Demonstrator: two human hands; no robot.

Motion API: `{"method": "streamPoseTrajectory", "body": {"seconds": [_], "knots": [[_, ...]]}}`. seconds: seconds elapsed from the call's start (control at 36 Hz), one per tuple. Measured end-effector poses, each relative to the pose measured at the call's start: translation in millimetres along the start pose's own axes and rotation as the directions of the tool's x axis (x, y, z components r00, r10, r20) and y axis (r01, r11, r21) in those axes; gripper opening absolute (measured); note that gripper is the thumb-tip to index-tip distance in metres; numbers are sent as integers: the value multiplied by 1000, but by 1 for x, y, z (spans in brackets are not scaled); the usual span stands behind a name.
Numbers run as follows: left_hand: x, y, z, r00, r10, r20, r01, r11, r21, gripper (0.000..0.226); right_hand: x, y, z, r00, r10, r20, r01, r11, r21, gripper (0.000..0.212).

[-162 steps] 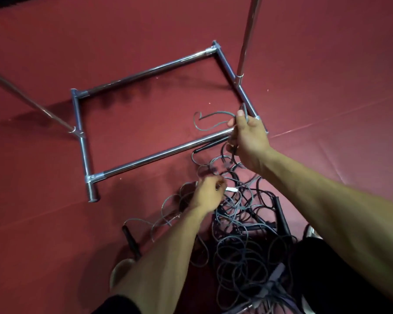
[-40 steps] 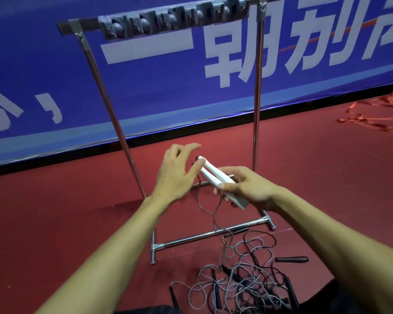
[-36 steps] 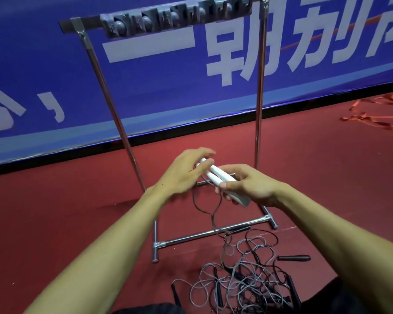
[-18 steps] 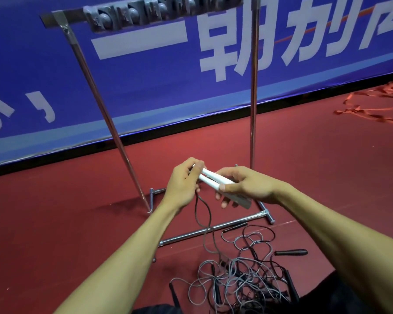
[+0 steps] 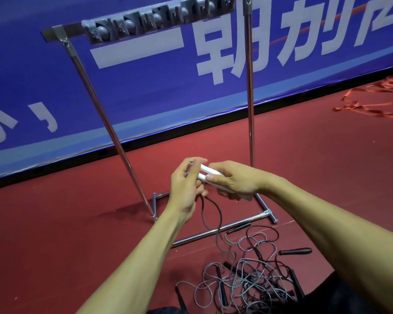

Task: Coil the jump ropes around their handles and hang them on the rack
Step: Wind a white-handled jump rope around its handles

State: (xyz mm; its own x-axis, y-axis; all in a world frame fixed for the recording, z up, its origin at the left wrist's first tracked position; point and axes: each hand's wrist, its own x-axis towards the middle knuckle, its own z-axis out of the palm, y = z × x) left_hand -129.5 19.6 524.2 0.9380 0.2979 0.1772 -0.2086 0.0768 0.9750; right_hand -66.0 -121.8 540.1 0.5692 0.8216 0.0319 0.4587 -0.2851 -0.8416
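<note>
Fairly bright, even indoor light falls from above. The rack [image 5: 250, 91] casts a soft shadow on the red floor [image 5: 55, 234] left of its base, and its chrome poles carry thin white glints. The hook bar [image 5: 159, 19] at the rack's top is smeared and soft. Behind the rack, the banner [image 5: 145, 87] bows with wide-angle distortion.

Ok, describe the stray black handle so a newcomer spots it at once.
Start at the steel rack before the blue banner. A rope tangle lies on the red floor by its base. The handle lies level at the tangle's right edge, bare floor round it; the other black handles sit under loops or against the rack.
</note>
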Motion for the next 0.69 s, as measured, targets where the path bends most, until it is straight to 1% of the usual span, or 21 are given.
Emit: {"method": "streamPoseTrajectory", "body": {"seconds": [0.08,0.14,0.19,0.36,0.47,0.58,0.69], "knots": [[1,1,0,1000,-5,-4,5,992,125,31,-1,3,-1,999,42,32,-43,999,31,32],[3,1,0,1000,13,3,-13,980,199,33,0,5,-2,997,63,33,-65,997,45,36],[6,1,1,1000,24,12,-26,971,237,32,2,8,-4,997,69,26,-71,996,62,40],[13,1,0,999,17,50,-28,975,223,25,11,14,-13,997,55,44,-58,997,48,42],[23,-7,0,998,57,23,-61,966,250,25,21,23,-17,997,60,48,-63,997,47,42],[34,-23,-4,998,64,17,-66,970,235,23,31,33,-18,997,57,54,-59,997,40,41],[46,-36,-12,997,67,25,-71,972,222,22,44,42,-19,995,58,80,-62,997,41,32]]}}
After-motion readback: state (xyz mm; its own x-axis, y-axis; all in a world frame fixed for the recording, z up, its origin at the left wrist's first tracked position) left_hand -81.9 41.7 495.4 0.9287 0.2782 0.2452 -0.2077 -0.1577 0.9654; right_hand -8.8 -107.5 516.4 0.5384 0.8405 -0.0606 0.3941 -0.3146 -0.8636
